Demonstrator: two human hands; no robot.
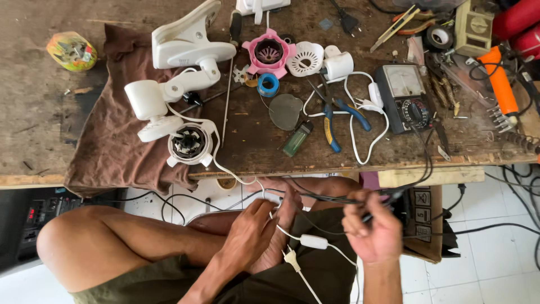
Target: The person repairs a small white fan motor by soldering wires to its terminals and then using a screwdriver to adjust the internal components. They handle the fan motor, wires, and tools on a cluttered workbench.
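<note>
Left hand down in lap, fingers loosely curled together, tips touching white cord. Cord runs under fingertips, on to inline switch just right of hand, white plug dangling near. Right hand fingers pinched on black probe leads. Leads trail far-right up to analog multimeter on wooden bench. Blue-handled pliers mid-bench.

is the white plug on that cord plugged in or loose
Loose. The white plug lies on the person's lap with its prongs bare, in no socket, beside the left hand.
</note>
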